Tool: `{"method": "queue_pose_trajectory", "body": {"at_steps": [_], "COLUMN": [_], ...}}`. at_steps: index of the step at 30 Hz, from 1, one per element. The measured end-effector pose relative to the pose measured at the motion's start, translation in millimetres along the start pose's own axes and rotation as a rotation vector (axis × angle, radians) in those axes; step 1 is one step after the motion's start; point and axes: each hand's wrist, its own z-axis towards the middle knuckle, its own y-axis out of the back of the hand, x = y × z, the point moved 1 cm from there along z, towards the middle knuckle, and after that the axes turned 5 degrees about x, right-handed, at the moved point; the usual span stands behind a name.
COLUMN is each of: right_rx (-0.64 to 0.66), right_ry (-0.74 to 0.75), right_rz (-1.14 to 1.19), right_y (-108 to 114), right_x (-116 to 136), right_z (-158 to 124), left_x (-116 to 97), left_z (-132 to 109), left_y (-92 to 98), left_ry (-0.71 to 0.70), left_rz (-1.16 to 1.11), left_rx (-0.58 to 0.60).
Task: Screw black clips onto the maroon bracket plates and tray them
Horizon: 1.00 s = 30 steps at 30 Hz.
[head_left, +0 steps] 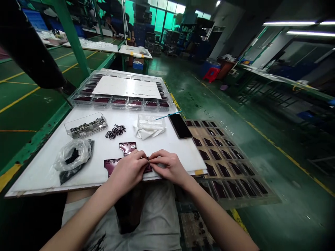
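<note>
My left hand and my right hand meet fingertip to fingertip at the table's front edge. Under them lies a glossy maroon plastic panel, partly covered by my left hand, whose fingers are closed on its right part. My right thumb and fingers pinch at the same spot; a tiny piece there is too small to make out. Just beyond is a second maroon panel with a small metal plate. Further back sit a pile of small black clips and a clear box of metal plates.
A clear plastic bag lies at left. White wipes, a blue stick and a phone are at right. Behind stand compartment trays under a white board. More filled trays lie right, below table height.
</note>
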Motion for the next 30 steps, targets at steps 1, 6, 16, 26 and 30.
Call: {"method": "queue_pose_trajectory", "body": {"at_steps": [1,6,16,26,30], "right_rx": [-0.002,0.009,0.001,-0.267,-0.272], "right_ry": [0.002,-0.016,-0.048,0.132,0.170], "right_rz": [-0.001,-0.002,-0.004,0.219,0.254], "right_y": [0,0,9,20,24], "right_x": [0,4,11,58,114], "right_z": [0,-1,3,150,240], "left_x": [0,0,12,86,99], "left_z": [-1,-5,-71,-127,-92], "left_y": [-0.8,-0.9,76.8,121.2,119.5], "left_ry": [-0.002,0.009,0.157,0.699,0.693], "left_rz": [-0.010,-0.069,0.006,0.232,0.264], "left_rx": [-0.008,-0.042,-0.432,-0.090,0.073]}}
